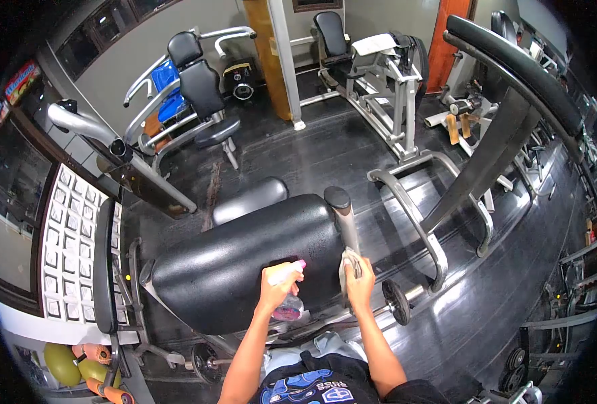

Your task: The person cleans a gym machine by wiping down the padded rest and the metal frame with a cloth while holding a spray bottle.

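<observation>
My left hand (276, 288) is wrapped round a spray bottle (289, 308) with a white and pink trigger head and a clear body holding a little pink liquid. It hovers in front of a wide black padded bench (244, 252), whose top has small wet-looking specks toward the right. My right hand (360, 279) is closed on a pale cloth (347, 266) at the right end of the pad. The cloth lies against the grey metal frame post (346, 225) with a black cap. Part of the cloth is hidden by my fingers.
A weight plate (396, 302) sits on a bar low on the right. A smaller pad (251, 200) lies behind the bench. A seated machine (201, 91) stands at the back left, a leg machine (376, 81) at the back, and a tall padded frame (487, 148) on the right.
</observation>
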